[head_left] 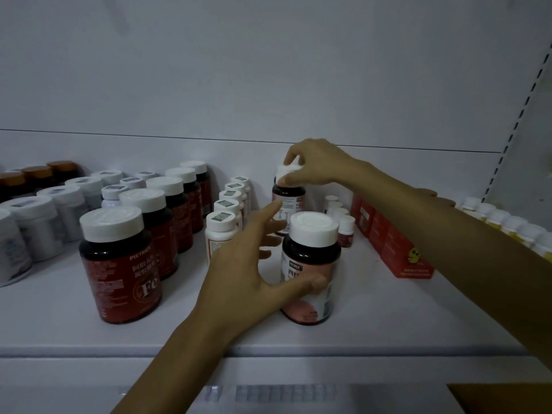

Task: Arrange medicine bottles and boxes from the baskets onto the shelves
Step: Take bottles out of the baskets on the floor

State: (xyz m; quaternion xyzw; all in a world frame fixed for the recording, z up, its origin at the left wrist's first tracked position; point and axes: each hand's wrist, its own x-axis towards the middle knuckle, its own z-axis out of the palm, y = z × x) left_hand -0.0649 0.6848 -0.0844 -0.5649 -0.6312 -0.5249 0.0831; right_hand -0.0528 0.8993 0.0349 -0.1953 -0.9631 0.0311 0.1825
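Note:
A dark bottle with a pink label and white cap (310, 264) stands near the front of the white shelf (373, 324). My left hand (251, 270) wraps loosely around its left side, thumb across the label, fingers spread behind it. Farther back stands a second dark pink-label bottle (288, 201). My right hand (316, 164) pinches its white cap from above with curled fingertips.
A row of red-label "Fe" bottles (122, 264) runs back on the left, with grey tubs (38, 228) beyond it. White bottles (222, 231) line up in the middle. Red boxes (391, 240) and yellow-label bottles (507, 225) fill the right. A slotted upright (519, 115) bounds the shelf.

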